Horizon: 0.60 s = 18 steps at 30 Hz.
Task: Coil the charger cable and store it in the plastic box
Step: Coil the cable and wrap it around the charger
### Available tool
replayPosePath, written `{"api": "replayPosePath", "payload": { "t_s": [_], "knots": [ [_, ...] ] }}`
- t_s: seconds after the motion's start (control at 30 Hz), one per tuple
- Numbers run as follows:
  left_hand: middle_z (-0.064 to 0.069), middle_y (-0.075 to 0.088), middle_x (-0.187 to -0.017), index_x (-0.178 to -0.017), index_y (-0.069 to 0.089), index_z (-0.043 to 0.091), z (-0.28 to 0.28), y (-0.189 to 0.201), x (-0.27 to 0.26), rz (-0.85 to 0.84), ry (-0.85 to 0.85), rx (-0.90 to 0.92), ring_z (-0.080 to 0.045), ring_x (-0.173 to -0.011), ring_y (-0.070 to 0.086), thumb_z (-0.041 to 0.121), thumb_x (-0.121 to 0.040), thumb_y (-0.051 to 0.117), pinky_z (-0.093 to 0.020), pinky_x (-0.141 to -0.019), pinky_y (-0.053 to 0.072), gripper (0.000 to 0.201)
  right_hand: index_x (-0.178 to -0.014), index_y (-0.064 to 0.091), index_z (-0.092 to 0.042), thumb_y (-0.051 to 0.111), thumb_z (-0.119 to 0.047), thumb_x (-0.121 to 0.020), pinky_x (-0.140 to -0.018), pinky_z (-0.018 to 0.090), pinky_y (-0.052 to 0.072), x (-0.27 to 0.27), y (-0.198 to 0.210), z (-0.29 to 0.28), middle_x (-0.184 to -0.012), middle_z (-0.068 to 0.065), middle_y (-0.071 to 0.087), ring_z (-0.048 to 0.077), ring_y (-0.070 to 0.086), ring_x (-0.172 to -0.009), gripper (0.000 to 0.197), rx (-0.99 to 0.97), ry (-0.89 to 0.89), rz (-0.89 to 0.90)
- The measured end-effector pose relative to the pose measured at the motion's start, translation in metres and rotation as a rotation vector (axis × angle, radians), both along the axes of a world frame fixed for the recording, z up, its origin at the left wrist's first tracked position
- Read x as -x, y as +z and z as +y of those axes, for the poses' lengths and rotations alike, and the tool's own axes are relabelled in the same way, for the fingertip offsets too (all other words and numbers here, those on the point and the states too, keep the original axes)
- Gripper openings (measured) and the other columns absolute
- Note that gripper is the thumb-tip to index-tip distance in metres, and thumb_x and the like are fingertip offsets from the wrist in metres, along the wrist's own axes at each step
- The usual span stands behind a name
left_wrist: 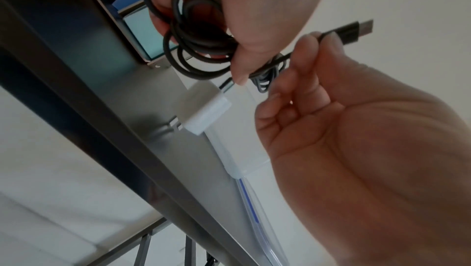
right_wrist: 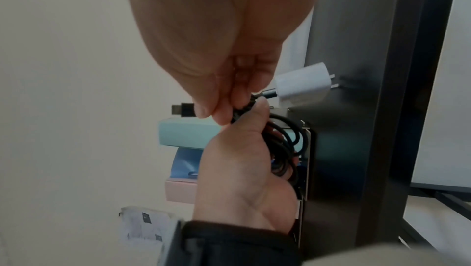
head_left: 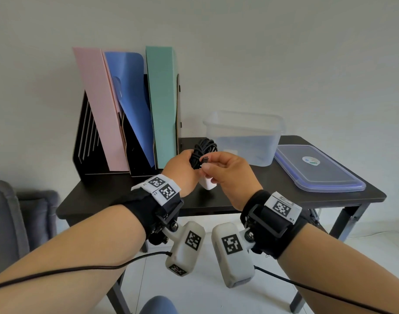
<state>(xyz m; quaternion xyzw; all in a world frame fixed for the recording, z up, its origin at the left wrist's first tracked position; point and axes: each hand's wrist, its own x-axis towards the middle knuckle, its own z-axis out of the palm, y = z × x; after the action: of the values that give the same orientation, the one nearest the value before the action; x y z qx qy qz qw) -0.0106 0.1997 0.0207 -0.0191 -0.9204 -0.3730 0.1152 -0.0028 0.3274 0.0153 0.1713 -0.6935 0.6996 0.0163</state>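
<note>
The black charger cable (head_left: 202,152) was already wound into a bundle of several loops, held in the air above the table, in front of the plastic box. The left hand (head_left: 181,171) gripped that bundle, fingers curled through and around the loops. The right hand (head_left: 225,172) pinched the free end just behind its connector (head_left: 205,159), thumb and fingertips narrow on the cord, with the plug sticking out past them. The white wall adapter (head_left: 208,183) hung from the bundle's other end, its two prongs close to the tabletop or just touching it; the views did not settle which.

By the look of it, the coiling was nearly finished: only the short tail in the right hand remained loose and probably needed tucking or a last wrap. Storing had not begun. The clear plastic box (head_left: 243,138) stood open behind the hands, and nothing could be made out inside it. Its blue-rimmed lid (head_left: 318,169) lay flat just to the right of it on the dark table (head_left: 117,196).

Counted: one cable, one adapter, one box, one lid, two hands. At the table's left stood one black file rack (head_left: 87,141) holding three folders, pink, blue and green.
</note>
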Motion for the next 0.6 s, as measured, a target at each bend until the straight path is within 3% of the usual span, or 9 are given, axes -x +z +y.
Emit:
{"api": "replayPosePath", "payload": {
  "t_s": [0.1,0.17,0.3,0.47,0.6],
  "knots": [
    [-0.001,0.062,-0.096,-0.116,0.052,0.016,0.003,-0.003,-0.003,-0.009,-0.006,-0.042,-0.022,-0.089,0.060,0.024,-0.089,0.053,-0.031,-0.075,0.048,0.029,-0.094,0.068,-0.015,0.063,-0.011,-0.084,-0.056,0.004,0.043,0.002,-0.004,0.000,-0.079,-0.010,0.066,-0.011,0.058,-0.060,0.012,-0.021,-0.069,0.010],
    [0.000,0.064,-0.104,-0.124,0.048,0.019,0.004,-0.006,-0.005,-0.016,-0.002,-0.075,-0.021,-0.095,0.061,0.023,-0.087,0.055,-0.029,-0.079,0.047,0.037,-0.092,0.068,-0.016,0.061,-0.013,-0.086,-0.058,0.012,0.046,0.004,-0.007,-0.001,-0.081,-0.007,0.067,-0.004,0.059,-0.063,0.010,-0.008,-0.090,-0.028],
    [0.001,0.064,-0.108,-0.126,0.045,0.021,0.007,-0.011,-0.007,-0.022,0.009,-0.127,-0.019,-0.095,0.061,0.026,-0.085,0.061,-0.029,-0.079,0.047,0.045,-0.082,0.064,-0.011,0.059,-0.013,-0.087,-0.060,0.024,0.048,0.008,-0.009,-0.004,-0.078,0.007,0.065,0.013,0.056,-0.063,0.007,0.041,-0.125,-0.114],
    [-0.003,0.062,-0.113,-0.132,0.041,0.023,0.008,-0.018,-0.005,-0.025,-0.030,-0.114,-0.021,-0.099,0.061,0.025,-0.083,0.061,-0.026,-0.077,0.045,0.053,-0.073,0.061,-0.015,0.062,-0.013,-0.086,-0.053,0.019,0.048,0.009,-0.012,-0.008,-0.070,0.006,0.061,0.010,0.055,-0.058,0.013,0.056,-0.161,-0.135],
    [-0.008,0.063,-0.104,-0.122,0.045,0.027,0.007,-0.023,-0.002,-0.043,-0.070,-0.097,-0.022,-0.086,0.063,0.028,-0.081,0.056,-0.034,-0.075,0.053,0.043,-0.069,0.062,-0.018,0.065,-0.014,-0.084,-0.053,0.019,0.048,0.009,-0.010,-0.010,-0.065,0.002,0.061,0.010,0.055,-0.056,0.015,0.084,-0.218,-0.113]
  ]
}}
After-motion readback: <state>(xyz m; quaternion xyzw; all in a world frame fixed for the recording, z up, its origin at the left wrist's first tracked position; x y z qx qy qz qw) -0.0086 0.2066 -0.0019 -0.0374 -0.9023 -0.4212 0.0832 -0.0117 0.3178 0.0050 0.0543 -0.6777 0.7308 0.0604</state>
